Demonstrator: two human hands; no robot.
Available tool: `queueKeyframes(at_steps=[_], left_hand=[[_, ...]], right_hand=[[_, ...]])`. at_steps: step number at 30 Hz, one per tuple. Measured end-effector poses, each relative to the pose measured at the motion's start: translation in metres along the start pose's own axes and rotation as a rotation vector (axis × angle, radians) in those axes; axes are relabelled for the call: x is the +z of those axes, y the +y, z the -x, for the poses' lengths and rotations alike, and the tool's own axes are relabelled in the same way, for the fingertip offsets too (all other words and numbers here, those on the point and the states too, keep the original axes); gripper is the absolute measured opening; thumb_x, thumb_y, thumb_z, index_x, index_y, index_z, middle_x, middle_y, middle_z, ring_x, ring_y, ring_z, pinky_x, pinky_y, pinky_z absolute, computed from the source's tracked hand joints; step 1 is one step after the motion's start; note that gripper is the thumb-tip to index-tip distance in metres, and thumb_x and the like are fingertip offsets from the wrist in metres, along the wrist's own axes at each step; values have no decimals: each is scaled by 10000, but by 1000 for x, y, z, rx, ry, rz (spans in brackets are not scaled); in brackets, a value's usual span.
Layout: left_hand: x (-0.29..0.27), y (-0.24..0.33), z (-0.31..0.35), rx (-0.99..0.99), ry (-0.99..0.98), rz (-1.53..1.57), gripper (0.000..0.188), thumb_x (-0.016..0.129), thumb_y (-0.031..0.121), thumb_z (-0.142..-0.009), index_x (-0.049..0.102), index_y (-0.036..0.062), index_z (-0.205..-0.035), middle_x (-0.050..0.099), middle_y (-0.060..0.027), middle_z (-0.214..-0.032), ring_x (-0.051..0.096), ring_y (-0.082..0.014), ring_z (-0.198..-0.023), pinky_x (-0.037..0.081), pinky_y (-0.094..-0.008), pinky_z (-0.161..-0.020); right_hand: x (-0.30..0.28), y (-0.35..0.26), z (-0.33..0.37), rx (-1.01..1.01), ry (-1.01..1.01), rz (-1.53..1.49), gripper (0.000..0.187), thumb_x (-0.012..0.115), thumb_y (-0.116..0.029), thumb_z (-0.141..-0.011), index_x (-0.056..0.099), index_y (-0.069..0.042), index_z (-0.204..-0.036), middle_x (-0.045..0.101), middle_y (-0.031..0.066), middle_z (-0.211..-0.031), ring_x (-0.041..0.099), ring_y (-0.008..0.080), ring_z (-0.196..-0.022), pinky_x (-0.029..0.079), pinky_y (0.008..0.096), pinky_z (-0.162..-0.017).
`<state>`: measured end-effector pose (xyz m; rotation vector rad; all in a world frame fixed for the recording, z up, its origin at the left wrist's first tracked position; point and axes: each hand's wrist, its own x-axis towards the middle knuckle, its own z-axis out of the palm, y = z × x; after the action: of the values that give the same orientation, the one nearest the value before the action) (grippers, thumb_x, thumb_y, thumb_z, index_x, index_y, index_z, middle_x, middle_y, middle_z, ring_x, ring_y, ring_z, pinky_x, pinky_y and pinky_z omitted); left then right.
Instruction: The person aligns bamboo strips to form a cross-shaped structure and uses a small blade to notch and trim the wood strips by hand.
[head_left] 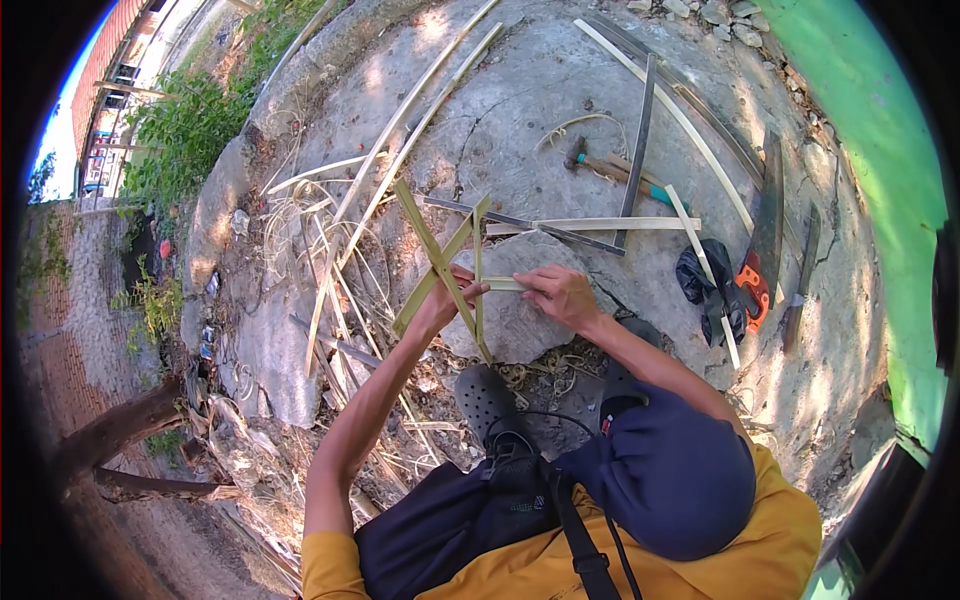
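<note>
Green strip frame point(435, 257), crossed flat slats, sits just off centre of view toward 11 o'clock, held up near the flat stone point(520, 328). Left hand point(452, 297) grasps it low, near the crossing, fingers closed around the slats. Right hand point(560, 297) pinches the 3 o'clock end of a short pale strip point(503, 284) that runs between the hands; whether that strip is fixed to the frame, can't tell. Slat arms stick out toward 11, 1, 5 and 7 o'clock from the grip.

Handling, judged by look: frame likely very light, springy along the slats, stiffer across their width. Joints probably the weak point; hanging on to one far tip would likely let the slats pivot or slide. Best hold: at the crossing, thumb one side, fingers the other, pressing the layers flat. Short strip: pinch by its flat faces near the end; cut edges may be sharp or splintery, so no sliding fingers along them. Probably not slippery, could split if bent hard.

Around: hammer point(574, 153) at 1 o'clock, black plastic bag point(692, 270) at 3, orange-handled saw point(754, 296) just beyond it.
</note>
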<state>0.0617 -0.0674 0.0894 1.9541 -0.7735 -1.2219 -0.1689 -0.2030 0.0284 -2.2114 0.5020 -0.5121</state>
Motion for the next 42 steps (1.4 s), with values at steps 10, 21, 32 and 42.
queueKeyframes(at_steps=[10, 21, 32, 42], left_hand=[[0, 2, -3, -14, -1, -41, 435, 874, 347, -887, 687, -33, -988, 735, -108, -830, 743, -182, -722, 630, -312, -643], [0, 5, -3, -7, 13, -71, 459, 879, 374, -872, 693, -32, -976, 733, -119, -819, 744, -194, -726, 632, -317, -649], [1, 4, -3, 19, 7, -11, 447, 878, 377, -872, 697, -21, -964, 732, -117, -816, 746, -189, -720, 638, -318, -643], [0, 1, -3, 13, 6, -52, 401, 845, 334, -914, 686, -28, -980, 728, -120, -828, 749, -200, -732, 635, -322, -638]], right_hand=[[1, 2, 1, 74, -5, -39, 661, 835, -224, -821, 618, -185, -1444, 775, 59, -1052, 720, 302, -957, 572, 413, -841], [-14, 4, 9, 26, 36, -27, 551, 877, -231, -764, 697, -109, -1271, 709, 102, -1190, 667, 309, -1098, 544, 395, -924], [-19, 20, 21, 74, 42, -80, 353, 855, -172, -786, 745, -103, -1114, 634, 74, -983, 625, 295, -957, 508, 432, -896], [-19, 20, 18, 7, 59, -45, 326, 841, -181, -809, 727, -104, -1104, 640, 78, -993, 633, 308, -962, 502, 427, -885]])
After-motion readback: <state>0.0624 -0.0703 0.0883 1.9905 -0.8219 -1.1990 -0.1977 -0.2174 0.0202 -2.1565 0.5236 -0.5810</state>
